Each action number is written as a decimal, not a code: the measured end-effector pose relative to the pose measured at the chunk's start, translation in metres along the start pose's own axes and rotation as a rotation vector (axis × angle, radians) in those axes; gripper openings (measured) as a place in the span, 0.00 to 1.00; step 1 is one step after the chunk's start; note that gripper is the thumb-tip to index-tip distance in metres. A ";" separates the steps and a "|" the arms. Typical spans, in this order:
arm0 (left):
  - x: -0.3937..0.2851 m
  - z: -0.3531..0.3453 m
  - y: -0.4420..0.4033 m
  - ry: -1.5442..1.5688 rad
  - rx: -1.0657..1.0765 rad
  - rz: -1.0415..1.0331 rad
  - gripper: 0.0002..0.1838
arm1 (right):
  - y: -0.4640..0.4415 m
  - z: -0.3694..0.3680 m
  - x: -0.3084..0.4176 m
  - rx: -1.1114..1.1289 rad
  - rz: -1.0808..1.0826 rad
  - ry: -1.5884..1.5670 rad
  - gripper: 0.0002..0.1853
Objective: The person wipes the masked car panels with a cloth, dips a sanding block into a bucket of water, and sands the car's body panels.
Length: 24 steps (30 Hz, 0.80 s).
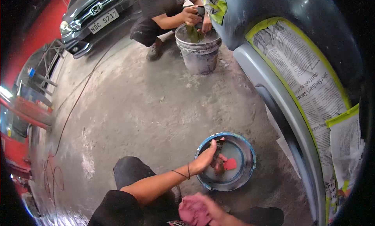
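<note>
My left hand [206, 160], with a dark band at the wrist, reaches over a blue-rimmed basin [252, 152] of cloudy water. Its fingers are curled around a dark piece [217, 149], whose kind I cannot make out. Beside the fingertips, a flat red piece [230, 164] shows in the basin. Close to my lap, my right hand [215, 213] is closed on a crumpled pink cloth [193, 209], slightly blurred.
Ahead, a co-worker's hands [192, 16] hold a dark object and a green cloth over a white bucket [200, 61]. A car panel masked with newspaper [302, 75] curves along the right. A parked car [93, 18] and a thin hose [72, 112] are left.
</note>
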State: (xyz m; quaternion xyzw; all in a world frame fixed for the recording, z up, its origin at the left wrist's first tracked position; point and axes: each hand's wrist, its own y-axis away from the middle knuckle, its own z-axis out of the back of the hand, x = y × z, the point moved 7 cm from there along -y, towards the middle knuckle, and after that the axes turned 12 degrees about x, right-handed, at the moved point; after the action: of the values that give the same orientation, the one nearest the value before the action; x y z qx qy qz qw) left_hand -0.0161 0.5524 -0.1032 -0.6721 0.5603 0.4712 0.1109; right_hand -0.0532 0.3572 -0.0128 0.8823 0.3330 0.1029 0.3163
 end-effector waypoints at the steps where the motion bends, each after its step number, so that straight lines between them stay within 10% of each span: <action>1: -0.001 -0.001 0.000 -0.047 0.034 0.004 0.44 | 0.005 -0.008 -0.014 0.169 -0.126 0.156 0.18; 7: 0.023 0.004 -0.004 -0.382 -0.067 0.117 0.34 | 0.031 -0.049 -0.022 0.581 0.204 1.063 0.17; 11: 0.011 -0.009 -0.013 -0.565 0.025 0.147 0.27 | 0.006 0.015 -0.023 0.444 -0.282 0.883 0.18; 20: -0.023 -0.039 -0.001 -0.250 -0.010 0.087 0.32 | 0.029 0.006 0.124 0.087 0.077 1.023 0.13; 24: -0.019 -0.024 0.014 -0.052 -0.177 -0.045 0.35 | 0.042 0.039 0.124 0.251 0.143 0.360 0.11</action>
State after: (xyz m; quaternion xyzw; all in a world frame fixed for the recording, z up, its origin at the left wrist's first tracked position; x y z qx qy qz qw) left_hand -0.0149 0.5436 -0.0711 -0.6792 0.4981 0.5336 0.0762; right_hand 0.0783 0.3948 -0.0207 0.9034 0.3309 0.2388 0.1313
